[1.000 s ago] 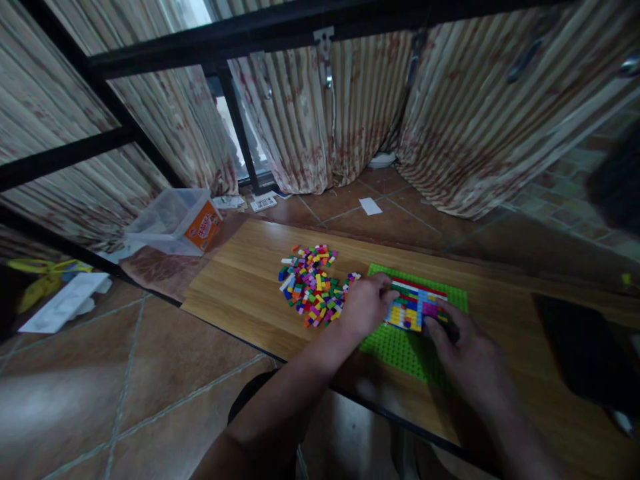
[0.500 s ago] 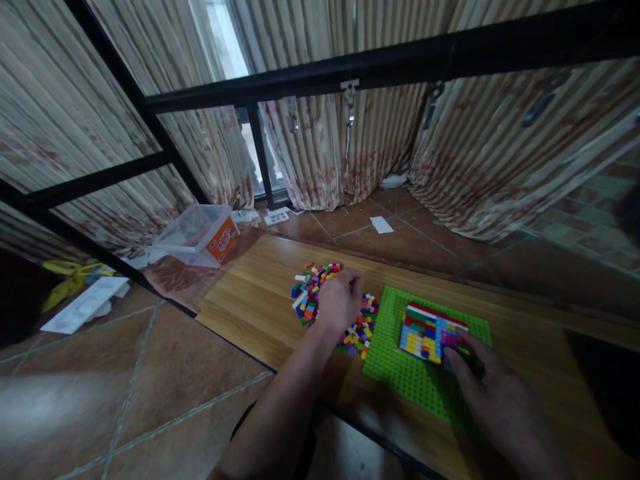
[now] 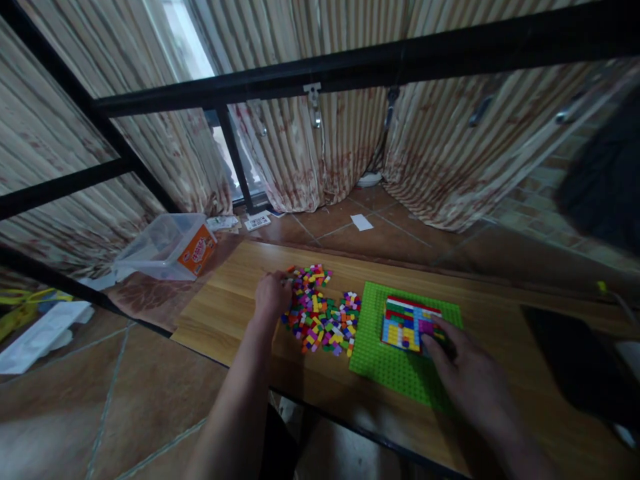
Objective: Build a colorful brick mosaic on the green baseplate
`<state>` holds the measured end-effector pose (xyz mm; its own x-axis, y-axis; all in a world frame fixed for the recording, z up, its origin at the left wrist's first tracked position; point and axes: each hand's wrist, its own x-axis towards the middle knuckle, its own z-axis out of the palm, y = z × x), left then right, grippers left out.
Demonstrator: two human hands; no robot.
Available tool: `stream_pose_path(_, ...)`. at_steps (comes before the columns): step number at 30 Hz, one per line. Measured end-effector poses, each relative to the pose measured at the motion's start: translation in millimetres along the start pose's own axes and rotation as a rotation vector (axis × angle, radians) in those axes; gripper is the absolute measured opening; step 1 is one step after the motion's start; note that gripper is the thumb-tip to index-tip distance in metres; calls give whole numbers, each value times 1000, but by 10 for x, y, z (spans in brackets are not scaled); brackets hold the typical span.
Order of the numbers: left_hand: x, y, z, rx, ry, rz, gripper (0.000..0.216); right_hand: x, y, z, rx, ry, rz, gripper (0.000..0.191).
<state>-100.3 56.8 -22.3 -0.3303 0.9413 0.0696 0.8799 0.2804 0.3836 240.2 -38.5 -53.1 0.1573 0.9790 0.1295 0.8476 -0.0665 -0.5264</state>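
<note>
A loose pile of small multicoloured building bricks [image 3: 320,320] is spread on the wooden board. My left hand [image 3: 273,295] is at the pile's upper left edge with its fingers bent down and closed; whatever they pinch is hidden. A green studded baseplate [image 3: 395,377] lies to the right of the pile. Over it sits a flat brick-built block [image 3: 403,323] with red, white, blue, yellow and magenta pieces. My right hand [image 3: 463,360] grips this block by its right side, thumb in front and fingers behind, partly covering that end.
A clear plastic bin [image 3: 163,247] with an orange label stands on the floor past the board's left end. Black metal bars [image 3: 280,77] cross in front of the curtains. A dark flat object [image 3: 565,353] lies on the right part of the board [image 3: 225,293].
My left hand has moved left, from above the middle of the pile to its left edge, uncovering more bricks. My right hand stays on the brick-built block. The camera view has shifted.
</note>
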Motion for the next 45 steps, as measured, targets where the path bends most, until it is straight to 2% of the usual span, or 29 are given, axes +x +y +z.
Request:
stream_pose_path(9,30,10,-86,89,-16,-28,24,-14,-94,-24,76,24,-30,51)
stream_pose_path(12,11,86,-135,27,103,-50,25,-10,-122,-47,109,32,-21,51)
stream_pose_path(15,-103,303,-116,-202,221,47,24,14,-142,-79,158,47,11,52)
stream_pose_path(16,-170,401,-80,-293,210,121,22,24,-146,-88,170,54,23,52)
stream_pose_path(20,-511,794,161,-675,-67,490,10,45,-147,-102,185,88,26,50)
stream_pose_path(22,-658,932,274,-693,-210,590,7,41,-144,-94,169,105,23,48)
stream_pose_path(25,-787,1041,367,-637,-300,670,7,32,-135,-81,148,111,21,46)
stream_pose_path(30,-848,1091,412,-545,-311,726,9,32,-133,-86,144,124,5,45)
stream_pose_path(34,-874,1124,439,-468,-266,758,11,25,-142,-93,126,123,7,45)
stream_pose_path(45,-925,1186,504,-494,-208,733,12,19,-118,-68,134,103,-10,47)
